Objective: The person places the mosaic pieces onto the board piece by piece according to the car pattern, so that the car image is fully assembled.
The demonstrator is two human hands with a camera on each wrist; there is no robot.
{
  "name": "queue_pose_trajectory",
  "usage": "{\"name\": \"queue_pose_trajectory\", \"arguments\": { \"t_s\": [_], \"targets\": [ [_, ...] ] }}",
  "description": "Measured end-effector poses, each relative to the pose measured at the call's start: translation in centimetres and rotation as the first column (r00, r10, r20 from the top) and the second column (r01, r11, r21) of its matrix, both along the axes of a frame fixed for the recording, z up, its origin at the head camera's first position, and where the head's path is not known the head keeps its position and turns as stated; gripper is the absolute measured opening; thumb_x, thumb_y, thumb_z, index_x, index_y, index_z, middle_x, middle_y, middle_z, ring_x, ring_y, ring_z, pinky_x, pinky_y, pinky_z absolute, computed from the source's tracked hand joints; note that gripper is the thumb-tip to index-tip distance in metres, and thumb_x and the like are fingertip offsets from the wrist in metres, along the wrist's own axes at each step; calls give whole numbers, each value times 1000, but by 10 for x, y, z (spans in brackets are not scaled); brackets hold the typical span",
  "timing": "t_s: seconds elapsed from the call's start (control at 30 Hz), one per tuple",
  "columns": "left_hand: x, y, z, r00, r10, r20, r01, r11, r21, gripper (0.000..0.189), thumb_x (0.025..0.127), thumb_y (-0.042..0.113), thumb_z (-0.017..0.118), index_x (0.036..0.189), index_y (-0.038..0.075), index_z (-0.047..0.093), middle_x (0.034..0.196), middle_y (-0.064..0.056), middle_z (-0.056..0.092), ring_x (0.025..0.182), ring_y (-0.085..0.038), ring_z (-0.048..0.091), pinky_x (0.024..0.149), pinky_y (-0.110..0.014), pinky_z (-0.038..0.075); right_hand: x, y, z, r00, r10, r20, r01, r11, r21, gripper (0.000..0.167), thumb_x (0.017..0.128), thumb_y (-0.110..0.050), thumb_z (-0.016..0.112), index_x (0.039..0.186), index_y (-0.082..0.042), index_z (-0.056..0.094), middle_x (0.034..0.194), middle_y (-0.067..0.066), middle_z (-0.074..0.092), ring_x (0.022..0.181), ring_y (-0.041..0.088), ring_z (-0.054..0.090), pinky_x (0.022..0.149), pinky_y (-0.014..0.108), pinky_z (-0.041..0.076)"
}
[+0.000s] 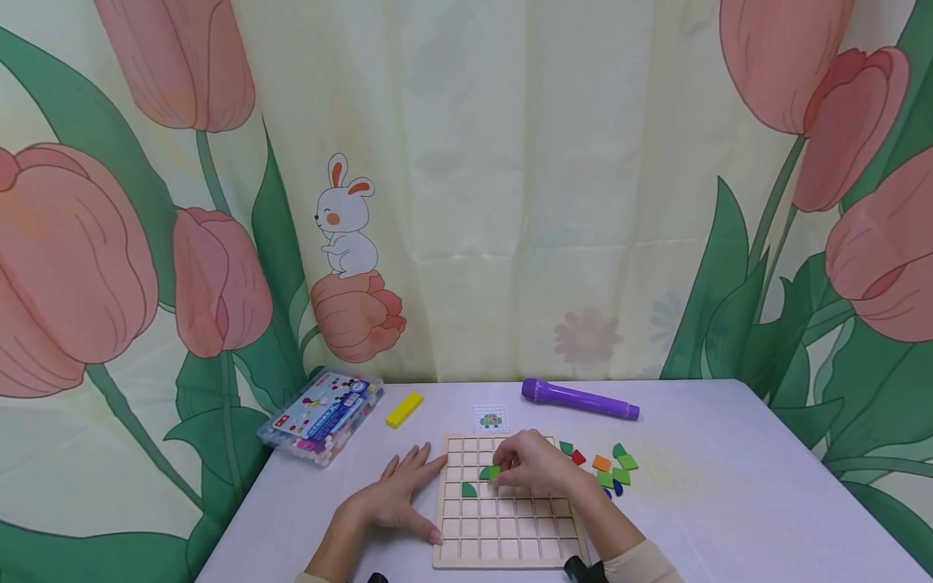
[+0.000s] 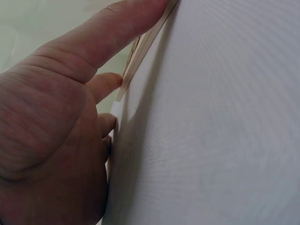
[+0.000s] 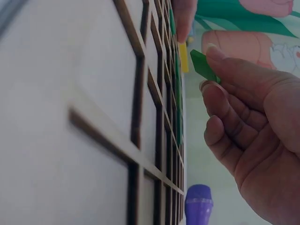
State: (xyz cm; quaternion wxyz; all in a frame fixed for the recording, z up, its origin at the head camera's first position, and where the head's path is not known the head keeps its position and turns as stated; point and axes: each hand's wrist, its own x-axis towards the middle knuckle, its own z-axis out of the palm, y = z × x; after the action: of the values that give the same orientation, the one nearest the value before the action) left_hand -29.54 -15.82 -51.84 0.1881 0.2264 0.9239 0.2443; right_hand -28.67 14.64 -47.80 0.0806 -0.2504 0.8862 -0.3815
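A wooden grid board (image 1: 535, 552) lies on the white table. My left hand (image 1: 397, 495) spreads its fingers along the board's left side, with the thumb (image 2: 126, 23) and index fingertip at its edge. Over the board's upper middle, my right hand (image 1: 539, 463) pinches a green tile (image 3: 202, 65) between thumb and forefinger, above the grid in the right wrist view. One dark green quarter-round piece (image 1: 469, 490) sits in a cell to the left. Another dark green piece (image 1: 484, 474) lies beside the pinched tile, partly hidden.
A small pattern card (image 1: 491, 419) lies beyond the board. Several loose pieces, including an orange square (image 1: 601, 463) and a red one (image 1: 578, 457), lie to the right. Farther back are a purple microphone (image 1: 579, 399), a yellow block (image 1: 404, 410) and a plastic case (image 1: 321, 414).
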Motion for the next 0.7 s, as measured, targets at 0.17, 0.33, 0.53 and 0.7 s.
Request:
{"name": "queue_pose_trajectory", "arguments": {
  "t_s": [0.17,0.33,0.53,0.7],
  "targets": [
    [1,-1,0,1000,-4,-1,4,1000,1,117,66,70,86,164,37,32,176,-11,12,163,-37,2,127,-69,-2,0,-7,-4,999,30,19,-30,999,10,15,84,-16,88,95,-11,79,76,-7,68,70,7,57,63,21,49],
    [2,-1,1,1000,-9,-6,9,1000,3,117,66,71,86,164,36,32,176,-11,12,163,-37,2,127,-69,-1,1,-9,-8,998,59,10,-59,998,15,14,84,-17,88,93,-11,79,74,-9,67,69,4,57,63,21,49],
    [2,-1,2,1000,-15,-9,15,1000,3,118,66,71,86,164,35,31,176,-11,12,163,-38,2,127,-69,-1,-1,-8,-11,998,61,-8,-61,998,27,15,83,-18,89,92,-12,79,73,-10,67,68,3,57,64,21,50],
    [2,-1,3,1000,-15,-7,15,1000,6,117,66,70,86,164,35,32,176,-11,12,163,-38,2,127,-69,-1,-1,-10,-13,998,54,10,-54,998,32,15,83,-18,89,92,-13,78,72,-10,67,66,4,57,62,21,49]
  ]
}}
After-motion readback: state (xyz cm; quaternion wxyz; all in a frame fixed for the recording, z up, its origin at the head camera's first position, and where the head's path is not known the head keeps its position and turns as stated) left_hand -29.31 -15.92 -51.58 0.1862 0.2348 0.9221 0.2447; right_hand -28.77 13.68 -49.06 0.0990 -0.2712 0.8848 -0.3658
